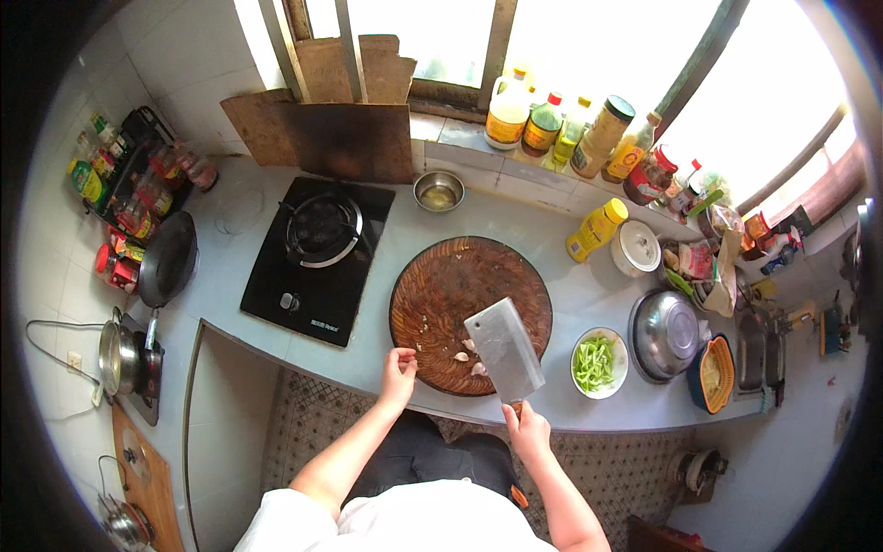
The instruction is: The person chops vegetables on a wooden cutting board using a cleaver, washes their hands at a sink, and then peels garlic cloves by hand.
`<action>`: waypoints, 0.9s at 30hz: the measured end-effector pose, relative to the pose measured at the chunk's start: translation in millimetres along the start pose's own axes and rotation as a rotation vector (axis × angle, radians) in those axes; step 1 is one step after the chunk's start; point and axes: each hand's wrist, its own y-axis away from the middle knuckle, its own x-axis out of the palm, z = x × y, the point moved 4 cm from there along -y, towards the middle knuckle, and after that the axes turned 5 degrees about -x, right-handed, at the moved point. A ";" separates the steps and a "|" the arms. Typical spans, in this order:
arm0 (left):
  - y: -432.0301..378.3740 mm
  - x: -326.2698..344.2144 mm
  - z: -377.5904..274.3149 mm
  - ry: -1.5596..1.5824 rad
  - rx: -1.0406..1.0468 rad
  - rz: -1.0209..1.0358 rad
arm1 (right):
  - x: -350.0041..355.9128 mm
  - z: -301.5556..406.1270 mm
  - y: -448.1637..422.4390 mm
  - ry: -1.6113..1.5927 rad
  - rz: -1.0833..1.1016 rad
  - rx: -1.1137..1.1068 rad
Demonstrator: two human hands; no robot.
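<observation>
A round wooden chopping board (441, 276) lies on the counter before me. My right hand (530, 432) grips the handle of a cleaver (507, 348), whose broad blade is over the board's right part. Several garlic cloves (461, 357) lie beside the blade, partly hidden by it, and small pale bits are scattered on the board. My left hand (399, 375) is at the board's lower left edge, its fingers curled with the fingertips close together; whether something small is between them cannot be told. A bowl of sliced green peppers or similar green vegetable (594, 366) stands right of the board.
A gas hob (317, 276) lies left of the board, with a small metal bowl (439, 191) behind. A yellow bottle (597, 230), a lidded white container (636, 247), an upturned metal basin (666, 334) and an orange basket (716, 372) stand right. Bottles line the sill.
</observation>
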 end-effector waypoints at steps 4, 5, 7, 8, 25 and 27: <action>5.0 1.1 4.2 0.040 -0.090 -0.005 | 22.8 -8.0 -0.8 0.016 0.012 0.007; 4.0 2.5 1.5 0.056 -0.105 -0.002 | 35.0 -18.0 -0.8 0.135 0.094 0.045; 10.1 -2.0 -0.9 0.033 -0.134 -0.003 | 28.9 -7.7 -2.1 0.074 0.086 0.019; 7.6 -3.8 -2.1 0.053 -0.108 -0.009 | 21.5 -5.5 -6.9 0.088 0.098 0.023; 7.8 -18.4 -6.2 0.083 -0.190 -0.069 | 23.3 -9.3 2.2 0.175 0.058 -0.084; 7.2 -20.5 -9.2 0.095 -0.174 -0.064 | 11.6 0.2 -8.8 0.183 0.069 -0.038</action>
